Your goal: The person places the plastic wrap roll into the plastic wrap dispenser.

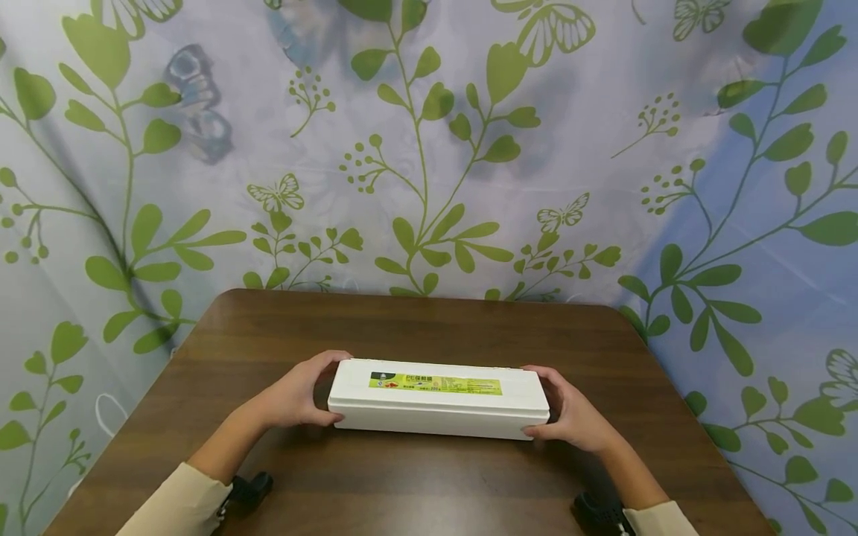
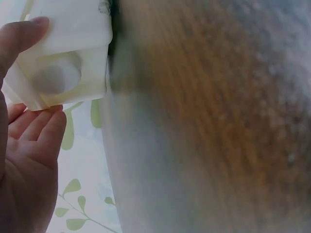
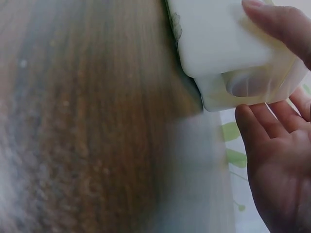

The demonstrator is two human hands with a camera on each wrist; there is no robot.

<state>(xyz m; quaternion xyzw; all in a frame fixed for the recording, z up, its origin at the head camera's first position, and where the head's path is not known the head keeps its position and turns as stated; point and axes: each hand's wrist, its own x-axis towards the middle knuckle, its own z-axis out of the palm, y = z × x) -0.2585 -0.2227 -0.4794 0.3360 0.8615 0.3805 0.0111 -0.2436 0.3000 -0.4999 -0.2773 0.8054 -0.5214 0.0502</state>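
A long white cling film box [image 1: 439,419] with a yellow-green label [image 1: 436,383] on its lid lies crosswise on the brown wooden table [image 1: 415,491]. My left hand [image 1: 291,394] grips its left end, thumb on the near side and fingers at the far side. At the opposite end, my right hand [image 1: 579,413] holds the box in the same way. Both wrist views show the box ends up close, each with a round recess [image 2: 57,75] between thumb and fingers. Whatever is inside the box is hidden by the lid.
A pale curtain [image 1: 429,149] with green leaves and butterflies hangs behind the table and along its sides. Dark wrist straps [image 1: 248,491] sit at both sleeve cuffs. A thin white loop [image 1: 107,413] shows beside the table's left edge.
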